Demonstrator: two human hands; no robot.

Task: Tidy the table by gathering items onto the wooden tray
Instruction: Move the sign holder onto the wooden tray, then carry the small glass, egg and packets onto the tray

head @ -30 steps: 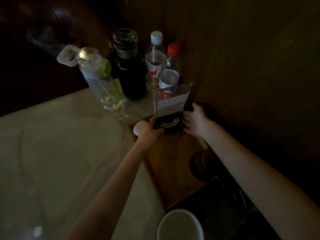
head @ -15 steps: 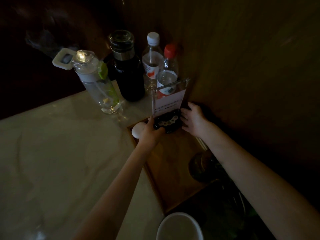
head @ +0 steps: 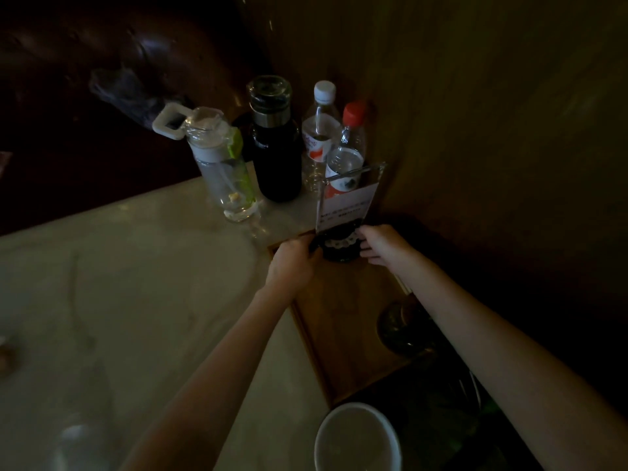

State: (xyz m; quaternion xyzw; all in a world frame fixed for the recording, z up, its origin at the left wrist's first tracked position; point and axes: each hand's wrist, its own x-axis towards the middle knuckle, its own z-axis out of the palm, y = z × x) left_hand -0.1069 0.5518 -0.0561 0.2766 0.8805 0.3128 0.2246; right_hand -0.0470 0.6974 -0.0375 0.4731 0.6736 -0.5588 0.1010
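Fingers [head: 368,248] gripping sign stand [head: 345,215], bottles [head: 346,154] behind

The white egg-like object once by the left hand [head: 292,263] is gone from view.

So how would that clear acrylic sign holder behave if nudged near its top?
Probably tippy: the sign holder stands tall and thin, leaning slightly. Likely stiff and slick, being clear plastic with a hard edge. Both the left hand and right hand grip it low at the dark base, which suggests it needs steadying.
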